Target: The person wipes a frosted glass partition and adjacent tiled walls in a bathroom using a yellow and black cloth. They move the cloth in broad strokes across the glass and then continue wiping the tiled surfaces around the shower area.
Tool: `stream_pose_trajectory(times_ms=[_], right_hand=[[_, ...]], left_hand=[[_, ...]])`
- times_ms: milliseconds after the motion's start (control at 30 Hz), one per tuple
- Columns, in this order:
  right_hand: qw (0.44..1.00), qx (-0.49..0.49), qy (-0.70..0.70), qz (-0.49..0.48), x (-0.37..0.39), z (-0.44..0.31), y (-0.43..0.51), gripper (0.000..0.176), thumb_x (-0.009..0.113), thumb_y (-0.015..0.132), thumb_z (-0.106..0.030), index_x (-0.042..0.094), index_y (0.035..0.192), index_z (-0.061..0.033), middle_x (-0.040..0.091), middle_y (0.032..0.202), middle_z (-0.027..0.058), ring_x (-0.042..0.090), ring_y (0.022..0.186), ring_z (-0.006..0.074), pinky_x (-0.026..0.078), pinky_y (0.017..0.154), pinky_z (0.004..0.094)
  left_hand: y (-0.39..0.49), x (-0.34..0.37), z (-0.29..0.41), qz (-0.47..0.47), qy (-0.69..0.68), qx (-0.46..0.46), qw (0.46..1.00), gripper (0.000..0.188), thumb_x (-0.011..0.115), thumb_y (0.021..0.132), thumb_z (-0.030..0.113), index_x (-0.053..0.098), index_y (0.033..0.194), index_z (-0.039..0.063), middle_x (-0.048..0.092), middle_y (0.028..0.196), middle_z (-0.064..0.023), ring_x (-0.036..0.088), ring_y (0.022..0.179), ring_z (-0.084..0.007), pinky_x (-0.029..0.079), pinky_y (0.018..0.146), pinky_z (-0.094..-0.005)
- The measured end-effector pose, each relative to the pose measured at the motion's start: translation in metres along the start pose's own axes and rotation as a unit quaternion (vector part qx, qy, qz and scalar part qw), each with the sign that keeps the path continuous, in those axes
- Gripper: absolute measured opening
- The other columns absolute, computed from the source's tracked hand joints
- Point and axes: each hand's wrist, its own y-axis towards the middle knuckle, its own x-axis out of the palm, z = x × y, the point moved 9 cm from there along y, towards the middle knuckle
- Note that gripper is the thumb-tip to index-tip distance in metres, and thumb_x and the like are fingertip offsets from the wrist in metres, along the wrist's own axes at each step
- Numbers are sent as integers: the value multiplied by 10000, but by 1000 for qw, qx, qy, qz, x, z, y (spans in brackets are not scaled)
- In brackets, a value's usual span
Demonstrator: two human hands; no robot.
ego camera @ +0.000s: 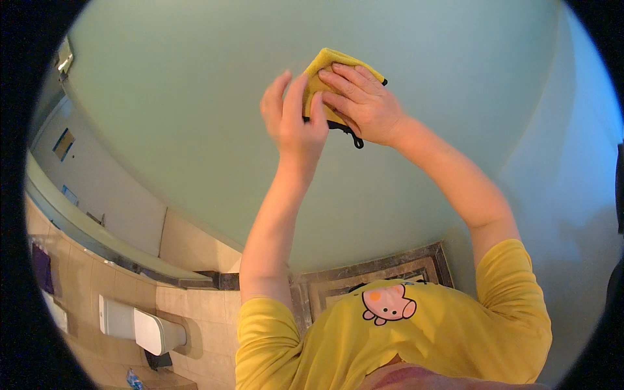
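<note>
A folded yellow cloth [317, 83] with black edging and a small black hanging loop lies against the pale green wall [204, 122]. My right hand [365, 102] rests flat over the cloth, holding it to the wall with the fingers spread. Just to its left, my left hand [295, 114] is raised with its fingers apart and slightly blurred. Its thumb and fingers overlap the cloth's left edge in the view; whether they touch it is not clear.
A white door [107, 165] with a handle stands beyond the wall's left end. Lower left, a white toilet [156, 331] sits in a tiled room with a dark bin [158, 360] beside it. Dark stone bands border the floor [370, 265] below me. Another wall [551, 165] rises at right.
</note>
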Motion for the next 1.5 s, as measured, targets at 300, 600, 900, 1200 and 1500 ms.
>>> stream_pose_trajectory(times_ms=[300, 600, 900, 1200, 1500], right_hand=[[991, 64, -112, 35, -10, 39, 83, 438, 728, 760, -219, 660, 1193, -209, 512, 1401, 68, 413, 1335, 304, 326, 1040, 612], [964, 192, -42, -181, 42, -21, -62, 479, 679, 790, -196, 616, 1264, -172, 468, 1441, 114, 414, 1324, 350, 308, 1046, 607], [977, 101, -41, -182, 73, -74, -62, 374, 703, 786, -142, 665, 1157, -118, 523, 1404, 117, 462, 1326, 298, 326, 1039, 603], [987, 11, -127, -101, 136, -74, 138, 461, 643, 837, -169, 584, 1294, -188, 466, 1464, 37, 414, 1366, 199, 295, 1076, 550], [991, -37, -114, -58, 227, -132, 257, 524, 706, 827, -231, 565, 1302, -60, 484, 1437, 142, 433, 1336, 282, 351, 1056, 481]], left_hand=[[47, 10, 0, -54, 30, 76, 995, 467, 649, 806, 79, 559, 1261, 20, 518, 1349, -198, 468, 1234, -436, 392, 995, -526], [-102, 8, -12, -234, 139, 11, 962, 675, 718, 813, 303, 477, 1395, 59, 452, 1472, -153, 403, 1379, -331, 153, 1115, -616], [-138, -34, -71, -241, 209, -40, 947, 735, 743, 774, 398, 480, 1399, 114, 468, 1463, -113, 381, 1396, -300, 58, 1129, -648], [32, -129, -189, -156, 300, 100, 936, 739, 638, 811, 606, 479, 1416, 212, 401, 1528, -23, 381, 1404, -238, 213, 1054, -684], [75, -235, -295, -185, 401, 56, 896, 735, 727, 829, 357, 412, 1447, 115, 334, 1551, -100, 302, 1433, -296, 213, 1117, -637]])
